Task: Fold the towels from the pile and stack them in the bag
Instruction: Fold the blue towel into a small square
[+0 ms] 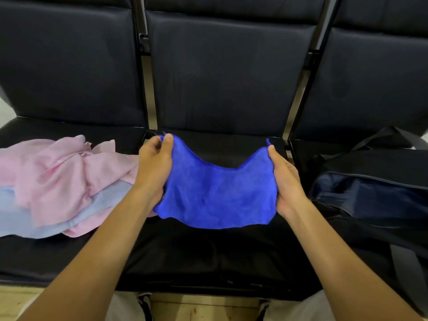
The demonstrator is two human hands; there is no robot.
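Note:
A bright blue towel (217, 193) hangs between my two hands above the middle seat, its top edge sagging in the middle. My left hand (154, 167) pinches the towel's upper left corner. My right hand (286, 181) grips its upper right corner. A crumpled pile of pink towels (69, 172) over a pale blue towel (20, 218) lies on the left seat. The dark navy bag (370, 198) sits open on the right seat, its inside dark; I cannot tell what it holds.
A row of black padded seats (208, 262) with backrests (229, 77) fills the view. Metal frame posts separate the seats. The bag's strap (405, 269) hangs over the front edge at right. A light wooden floor shows below.

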